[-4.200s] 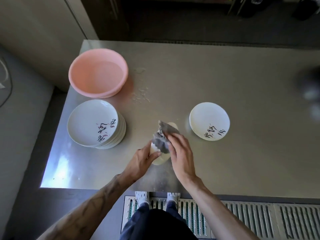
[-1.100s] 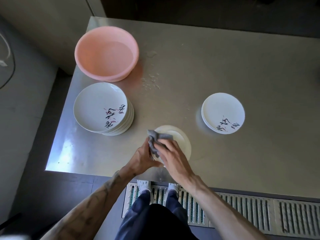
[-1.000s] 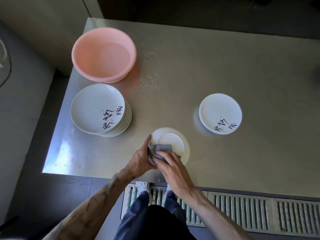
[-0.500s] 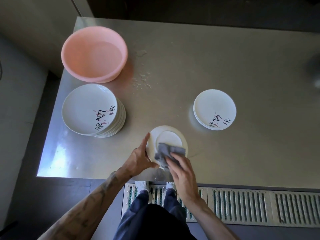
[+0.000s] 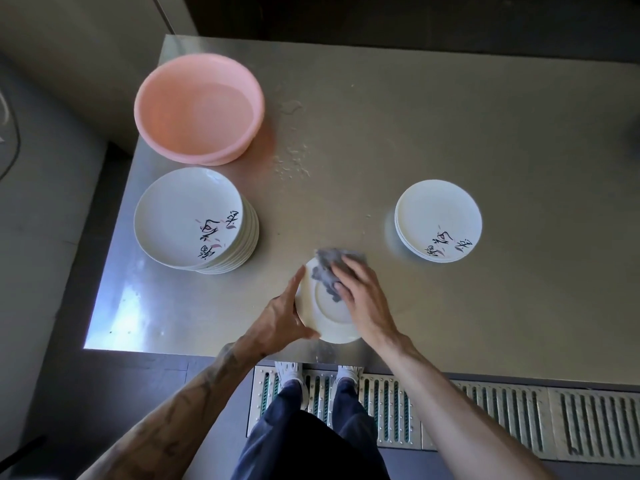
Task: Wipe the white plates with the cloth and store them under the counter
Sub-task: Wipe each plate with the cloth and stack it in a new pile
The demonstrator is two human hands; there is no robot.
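A white plate (image 5: 327,313) is held bottom up just above the steel counter's front edge. My left hand (image 5: 277,318) grips its left rim, thumb under the near edge. My right hand (image 5: 363,296) presses a grey cloth (image 5: 329,270) onto the plate's far part with fingers stretched over it. A tall stack of white plates (image 5: 194,220) with black lettering stands at the left. A low stack of the same plates (image 5: 438,220) lies at the right.
A pink basin (image 5: 199,107) holding water stands at the counter's (image 5: 450,126) back left, with water drops beside it. A metal floor grate (image 5: 485,417) runs below the front edge, under my feet. A wall rises at the left.
My right hand has slid the cloth from the plate's near side up to its far rim. The left hand keeps its hold on the left rim.
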